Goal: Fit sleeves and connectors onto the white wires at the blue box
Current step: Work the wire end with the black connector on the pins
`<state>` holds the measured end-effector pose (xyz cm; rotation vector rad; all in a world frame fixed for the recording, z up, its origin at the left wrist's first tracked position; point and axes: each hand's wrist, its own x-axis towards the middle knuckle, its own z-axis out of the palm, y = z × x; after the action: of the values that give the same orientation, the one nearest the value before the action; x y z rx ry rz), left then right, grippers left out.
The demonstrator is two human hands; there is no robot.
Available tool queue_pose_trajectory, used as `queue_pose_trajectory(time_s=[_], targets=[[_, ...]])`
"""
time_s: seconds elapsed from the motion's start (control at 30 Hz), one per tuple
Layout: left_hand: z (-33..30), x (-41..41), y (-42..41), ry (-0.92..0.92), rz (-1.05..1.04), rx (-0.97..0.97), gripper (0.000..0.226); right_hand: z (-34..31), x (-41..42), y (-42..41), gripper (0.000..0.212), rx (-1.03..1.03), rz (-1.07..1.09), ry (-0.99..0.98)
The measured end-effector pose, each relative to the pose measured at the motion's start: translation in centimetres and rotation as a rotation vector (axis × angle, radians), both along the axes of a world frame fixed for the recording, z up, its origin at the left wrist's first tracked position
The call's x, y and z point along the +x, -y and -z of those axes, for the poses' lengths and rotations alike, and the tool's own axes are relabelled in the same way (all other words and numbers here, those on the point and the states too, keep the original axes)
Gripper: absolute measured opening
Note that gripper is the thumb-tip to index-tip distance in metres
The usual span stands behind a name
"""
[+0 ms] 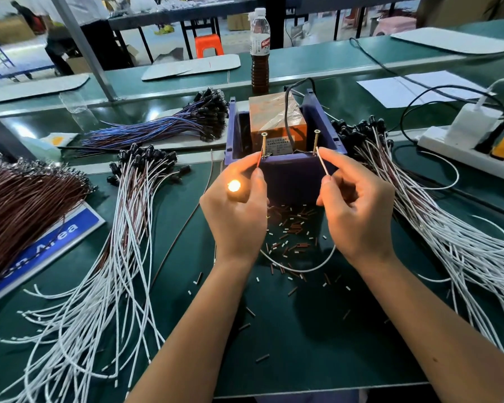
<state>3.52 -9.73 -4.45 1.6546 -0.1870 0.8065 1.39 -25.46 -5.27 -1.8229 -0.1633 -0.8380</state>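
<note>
The blue box (285,170) is placed on the green table (317,330), directly before the person, and an orange block (274,123) is seen inside it. Two upright screws (264,145) are fixed at its near wall. A red wire end (259,161) is pinched between thumb and fingers of the left hand (234,210) and is held against the left screw — a small lit bulb (234,186) glows at this hand. A white wire (322,162) is pinched by thumb and forefinger of the right hand (358,210), its tip near the right screw; whether they touch cannot be told. Small sleeves (291,237) are scattered on the table between the wrists. Bundles of white wires (114,271) are laid on both sides.
</note>
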Motion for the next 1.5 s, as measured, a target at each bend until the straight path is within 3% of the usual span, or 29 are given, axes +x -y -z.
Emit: queue_pose_trajectory(time_s=[1.17,1.37,1.5], targets=[[-0.2,0.0,0.0,-0.056,0.06,-0.1,0.017,0.0,0.1,0.0,0.039,0.011,-0.003,-0.012],[-0.7,-0.9,0.1,-0.005,0.055,-0.158,0.017,-0.1,0.2,0.1,0.037,0.06,0.026,-0.014],[-1.8,-1.9,1.4,0.033,0.161,-0.129,0.019,-0.6,0.3,1.3,0.036,0.076,0.062,-0.012]])
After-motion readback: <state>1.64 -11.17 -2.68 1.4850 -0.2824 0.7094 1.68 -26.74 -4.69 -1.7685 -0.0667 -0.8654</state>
